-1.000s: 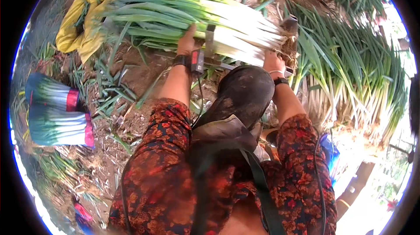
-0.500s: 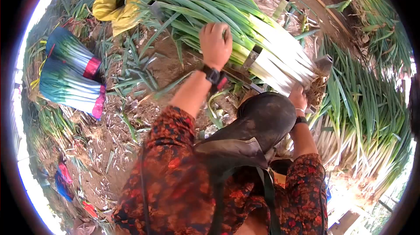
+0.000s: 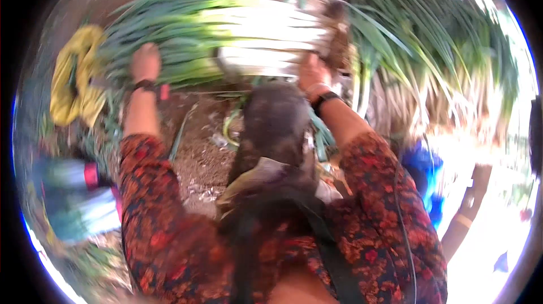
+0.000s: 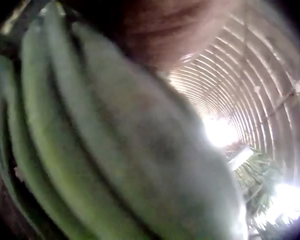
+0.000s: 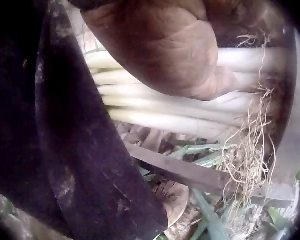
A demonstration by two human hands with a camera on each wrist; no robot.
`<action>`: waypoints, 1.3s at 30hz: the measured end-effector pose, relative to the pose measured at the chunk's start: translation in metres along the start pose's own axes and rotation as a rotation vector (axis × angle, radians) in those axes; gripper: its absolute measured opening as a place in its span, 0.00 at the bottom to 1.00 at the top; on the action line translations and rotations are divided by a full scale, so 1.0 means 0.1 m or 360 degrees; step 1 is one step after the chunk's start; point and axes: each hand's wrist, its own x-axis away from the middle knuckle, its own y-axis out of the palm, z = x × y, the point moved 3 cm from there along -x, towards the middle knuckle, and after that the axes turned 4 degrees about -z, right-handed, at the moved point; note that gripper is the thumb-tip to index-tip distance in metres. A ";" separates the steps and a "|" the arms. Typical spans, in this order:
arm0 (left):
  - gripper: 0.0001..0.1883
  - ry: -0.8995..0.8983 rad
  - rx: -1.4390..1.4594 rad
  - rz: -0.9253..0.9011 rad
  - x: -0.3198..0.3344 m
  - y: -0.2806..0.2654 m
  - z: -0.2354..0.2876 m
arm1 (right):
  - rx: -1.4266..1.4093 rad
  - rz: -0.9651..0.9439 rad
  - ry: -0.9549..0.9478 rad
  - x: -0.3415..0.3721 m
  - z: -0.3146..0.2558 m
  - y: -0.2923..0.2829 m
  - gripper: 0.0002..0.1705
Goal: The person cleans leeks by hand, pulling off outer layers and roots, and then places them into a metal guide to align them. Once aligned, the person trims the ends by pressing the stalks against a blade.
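A thick bundle of leeks [image 3: 249, 26] lies crosswise before me in the head view, green leaves left, white stalks and roots right. My left hand [image 3: 146, 65] is on the near side of the leaves, its fingertips lost in blur; leaves [image 4: 80, 135] fill much of the left wrist view. My right hand [image 3: 314, 75] rests on the white stalks near the root end. Its palm side lies over the stalks [image 5: 165, 107] in the right wrist view, with stringy roots [image 5: 250, 155] beside it. A metal rack [image 5: 190, 175] holds the bundle; one upright [image 3: 224, 61] stands at the near side.
A dark-covered knee [image 3: 277, 117] juts up between my arms, close to the rack. More leeks [image 3: 435, 60] stand massed at right. At left are a yellow sack [image 3: 70, 72] and wrapped leek bundles [image 3: 79, 210]. Leaf scraps litter the soil.
My left hand gripped the leaves near the rack's upright, lifted off, and now is on the leaves farther left. My right hand stays by the root end. The head view has swung.
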 end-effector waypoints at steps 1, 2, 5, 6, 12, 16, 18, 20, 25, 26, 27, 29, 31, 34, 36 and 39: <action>0.14 -0.0045 -0.0199 -0.0093 -0.10 -0.07 -0.01 | 0.0069 -0.0031 0.0023 0.05 -0.07 -0.06 0.19; 0.15 -0.0178 -0.0356 0.0013 -0.15 -0.16 0.02 | 0.0126 -0.0072 0.0030 0.12 -0.13 -0.13 0.24; 0.20 -0.0030 -0.0132 0.0385 -0.24 -0.73 1.05 | 0.0106 0.0030 -0.0210 0.41 -0.21 -0.30 0.28; 0.22 0.0213 0.0190 0.0529 -0.28 -0.80 1.32 | 0.0086 0.0424 -0.0372 0.57 -0.21 -0.21 0.27; 0.17 0.0743 0.1777 -0.0231 0.85 -0.90 3.95 | -0.0595 0.0128 -0.0166 1.40 0.24 0.40 0.22; 0.17 0.0228 0.1819 -0.1083 1.34 0.10 4.49 | -0.0576 -0.0729 0.1005 1.52 1.46 1.39 0.19; 0.16 0.0450 0.1858 -0.1026 1.30 0.27 4.55 | -0.0644 -0.0709 0.1432 1.62 2.05 1.67 0.20; 0.15 0.0496 0.1769 -0.0974 1.14 0.16 4.69 | -0.0620 -0.0535 0.1609 1.63 2.40 1.48 0.25; 0.13 0.0287 0.1820 -0.1128 1.07 0.21 4.78 | -0.0550 -0.0577 0.1607 1.37 2.66 1.69 0.37; 0.12 0.0116 0.1865 -0.1251 1.10 0.20 4.80 | -0.0512 -0.0549 0.1612 1.32 2.61 1.78 0.39; 0.11 0.0233 0.1817 -0.1206 1.09 0.21 4.81 | -0.0413 -0.0465 0.1657 1.28 2.55 1.86 0.30; 0.09 0.0433 0.1694 -0.1084 1.06 0.25 4.80 | -0.0361 -0.0566 0.1589 1.21 2.44 1.72 0.33; 0.09 0.0348 0.1666 -0.1118 1.03 0.26 4.78 | -0.0387 -0.0669 0.1534 1.17 2.46 1.68 0.52; 0.09 0.0316 0.1670 -0.1049 0.99 0.32 4.73 | -0.0684 -0.0511 0.1553 1.22 2.58 1.75 0.43; 0.09 0.0448 0.1630 -0.0844 0.95 0.35 4.73 | -0.0850 -0.0351 0.1609 1.21 2.62 1.60 0.32; 0.10 0.0713 0.1525 -0.0578 0.94 0.40 4.77 | -0.1050 -0.0680 0.1191 1.10 2.77 1.36 0.30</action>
